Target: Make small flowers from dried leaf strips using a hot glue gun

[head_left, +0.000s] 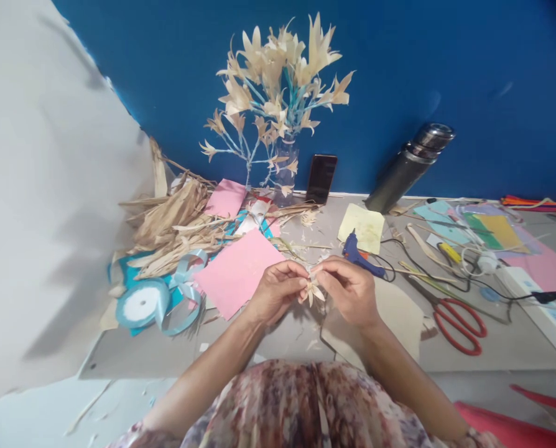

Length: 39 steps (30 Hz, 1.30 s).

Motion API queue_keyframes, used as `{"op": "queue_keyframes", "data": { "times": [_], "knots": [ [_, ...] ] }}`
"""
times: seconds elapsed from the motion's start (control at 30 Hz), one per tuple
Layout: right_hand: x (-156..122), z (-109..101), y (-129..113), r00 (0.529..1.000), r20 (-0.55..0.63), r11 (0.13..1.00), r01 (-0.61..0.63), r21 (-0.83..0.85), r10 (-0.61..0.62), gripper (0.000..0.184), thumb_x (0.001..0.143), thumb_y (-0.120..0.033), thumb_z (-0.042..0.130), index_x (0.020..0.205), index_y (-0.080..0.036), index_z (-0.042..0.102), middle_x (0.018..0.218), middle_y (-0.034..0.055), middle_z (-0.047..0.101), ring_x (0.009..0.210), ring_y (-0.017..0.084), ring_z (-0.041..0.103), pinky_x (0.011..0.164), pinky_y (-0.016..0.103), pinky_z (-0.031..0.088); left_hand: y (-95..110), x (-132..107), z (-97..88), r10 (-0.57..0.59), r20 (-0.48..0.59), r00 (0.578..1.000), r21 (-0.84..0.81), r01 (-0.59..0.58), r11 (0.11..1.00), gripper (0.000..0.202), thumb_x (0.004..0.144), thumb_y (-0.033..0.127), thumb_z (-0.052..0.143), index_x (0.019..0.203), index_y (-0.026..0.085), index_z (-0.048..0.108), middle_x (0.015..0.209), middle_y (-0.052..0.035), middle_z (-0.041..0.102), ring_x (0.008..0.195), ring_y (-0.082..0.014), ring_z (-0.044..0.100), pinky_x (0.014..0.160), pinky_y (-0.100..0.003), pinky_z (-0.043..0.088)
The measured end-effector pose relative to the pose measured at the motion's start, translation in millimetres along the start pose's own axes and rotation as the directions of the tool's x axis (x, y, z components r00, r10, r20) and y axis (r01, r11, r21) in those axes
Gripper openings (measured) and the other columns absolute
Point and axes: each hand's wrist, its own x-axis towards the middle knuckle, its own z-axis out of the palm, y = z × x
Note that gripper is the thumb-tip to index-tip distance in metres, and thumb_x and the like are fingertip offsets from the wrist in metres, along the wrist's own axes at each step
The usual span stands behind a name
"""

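Note:
Above the table's front half, my two hands meet fingertip to fingertip at a small cream husk-like flower (313, 292), its petals hanging downward. My left hand (282, 287) pinches it from the left between thumb and forefinger. From the other side, my right hand (347, 287) is closed in a pinch at the flower's top, where a thin pale strip or stem shows; the fingers partly hide it. A pink paper square (240, 270) lies just left of my hands. Beyond my right hand rests a blue glue gun (359, 256) beside a yellow paper (362, 227).
Dried husks (175, 214) pile up at left, behind a light-blue ribbon spool (142, 303). A clear vase (286, 165) of handmade flowers stands at the back, near a phone (321, 179) and a leaning flask (406, 168). Red-handled scissors (459, 325) and a power strip (534, 305) lie right.

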Motion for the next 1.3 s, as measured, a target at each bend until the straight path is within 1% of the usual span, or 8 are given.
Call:
{"op": "queue_keyframes", "data": {
  "times": [0.17, 0.33, 0.43, 0.53, 0.63, 0.73, 0.97, 1.3],
  "knots": [
    [-0.6, 0.0, 1.7, 0.987, 0.057, 0.988, -0.15, 0.023, 0.148, 0.019, 0.092, -0.031, 0.06, 0.084, -0.018, 0.073, 0.078, 0.0043, 0.07, 0.066, 0.016, 0.062, 0.06, 0.027, 0.046, 1.1, 2.0, 2.6, -0.039, -0.055, 0.998, -0.025, 0.038, 0.999, 0.021, 0.062, 0.017, 0.085, 0.072, 0.011, 0.068, 0.059, -0.0015, 0.066, 0.046, -0.0085, 0.058, 0.047, -0.019, 0.047],
    [0.9, 0.4, 7.1, 0.94, 0.0, 0.924, -0.336, 0.183, 0.342, 0.022, 0.091, -0.036, 0.061, 0.099, -0.019, 0.073, 0.074, 0.0019, 0.068, 0.054, 0.011, 0.052, 0.05, 0.024, 0.04, 1.6, 3.5, 0.3, -0.105, -0.064, 0.992, -0.095, 0.098, 0.991, 0.022, 0.06, 0.015, 0.083, 0.073, 0.011, 0.066, 0.055, 0.0009, 0.062, 0.043, -0.0069, 0.054, 0.045, -0.017, 0.047],
    [1.6, -0.7, 12.0, 0.913, 0.051, 0.874, -0.402, 0.274, 0.404, 0.023, 0.089, -0.038, 0.064, 0.097, -0.017, 0.073, 0.073, 0.002, 0.066, 0.051, 0.009, 0.045, 0.047, 0.023, 0.036, 1.5, 3.8, -0.6, -0.113, -0.062, 0.992, -0.102, 0.106, 0.989, 0.022, 0.06, 0.015, 0.082, 0.073, 0.011, 0.065, 0.056, 0.0003, 0.062, 0.041, -0.0066, 0.054, 0.043, -0.016, 0.046],
    [1.8, -1.7, 12.3, 0.913, 0.118, 0.849, -0.407, 0.337, 0.391, 0.027, 0.087, -0.04, 0.066, 0.097, -0.017, 0.073, 0.074, 0.0027, 0.067, 0.052, 0.009, 0.045, 0.048, 0.023, 0.037, 2.2, 3.1, 1.2, -0.117, -0.076, 0.99, -0.103, 0.109, 0.989, 0.021, 0.061, 0.013, 0.081, 0.074, 0.011, 0.065, 0.059, -0.0007, 0.063, 0.043, -0.007, 0.055, 0.043, -0.016, 0.046],
    [3.6, -0.8, 6.0, 0.921, 0.118, 0.866, -0.39, 0.313, 0.372, 0.026, 0.083, -0.038, 0.07, 0.099, -0.017, 0.072, 0.077, 0.0029, 0.068, 0.058, 0.011, 0.052, 0.053, 0.024, 0.042, 2.7, 2.5, 2.8, -0.118, -0.081, 0.99, -0.105, 0.109, 0.988, 0.019, 0.063, 0.012, 0.08, 0.075, 0.012, 0.065, 0.06, -0.0002, 0.063, 0.046, -0.0076, 0.057, 0.045, -0.016, 0.047],
    [7.0, 2.5, -1.3, 0.918, 0.123, 0.874, -0.397, 0.281, 0.378, 0.022, 0.079, -0.035, 0.073, 0.09, -0.017, 0.071, 0.076, 0.0031, 0.068, 0.064, 0.014, 0.058, 0.058, 0.025, 0.046, 1.5, 2.6, 1.7, -0.105, -0.059, 0.993, -0.101, 0.099, 0.99, 0.02, 0.063, 0.013, 0.081, 0.075, 0.012, 0.065, 0.06, 0.0001, 0.063, 0.047, -0.0076, 0.057, 0.047, -0.017, 0.048],
    [10.1, 9.3, -0.9, 0.899, 0.013, 0.844, -0.416, 0.34, 0.438, 0.017, 0.076, -0.034, 0.074, 0.079, -0.018, 0.068, 0.065, -0.0012, 0.062, 0.056, 0.012, 0.053, 0.053, 0.024, 0.043, 0.4, 1.9, -2.8, -0.088, -0.014, 0.996, -0.104, 0.086, 0.991, 0.019, 0.068, 0.014, 0.081, 0.077, 0.012, 0.065, 0.061, -0.002, 0.065, 0.052, -0.0101, 0.061, 0.051, -0.019, 0.049],
    [6.9, 11.8, 1.8, 0.89, -0.033, 0.841, -0.416, 0.347, 0.454, 0.02, 0.076, -0.036, 0.074, 0.078, -0.018, 0.066, 0.07, -0.0004, 0.064, 0.058, 0.012, 0.055, 0.052, 0.023, 0.042, -0.7, 2.5, -1.4, -0.047, -0.013, 0.999, -0.055, 0.046, 0.997, 0.026, 0.063, 0.018, 0.088, 0.077, 0.011, 0.067, 0.06, -0.0024, 0.067, 0.051, -0.0102, 0.06, 0.051, -0.02, 0.048]
  ]
}}
